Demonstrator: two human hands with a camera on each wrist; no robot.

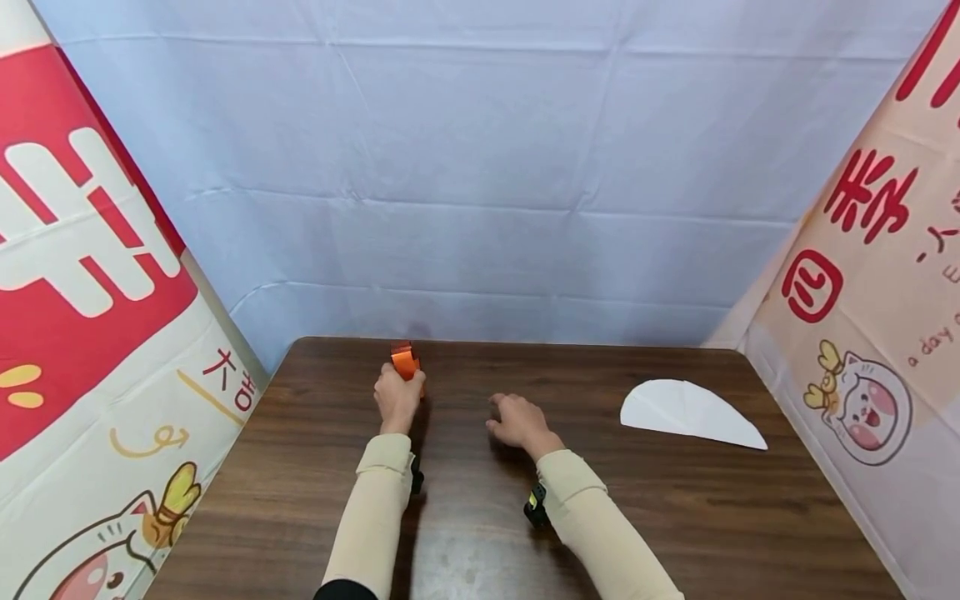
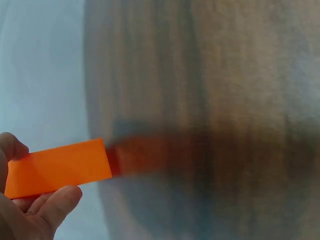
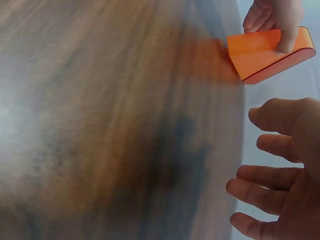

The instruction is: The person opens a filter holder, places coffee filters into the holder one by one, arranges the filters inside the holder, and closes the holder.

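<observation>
My left hand (image 1: 397, 400) grips an orange object (image 1: 405, 362) near the far edge of the table, left of the middle. Seen from the right wrist, this orange object (image 3: 255, 50) has flat sides and one rounded end; its exact kind cannot be made out. Fingers and thumb pinch it from two sides in the left wrist view, where a flat orange face (image 2: 60, 167) shows. My right hand (image 1: 519, 422) hovers over the table to the right, apart from the object. Its fingers (image 3: 260, 195) are spread and loosely bent, holding nothing.
A white half-round sheet (image 1: 686, 411), apparently paper, lies on the right part of the dark wooden table (image 1: 465, 517). Behind the table hangs a pale cloth (image 1: 480, 183). Printed cloths (image 1: 862, 400) flank both sides.
</observation>
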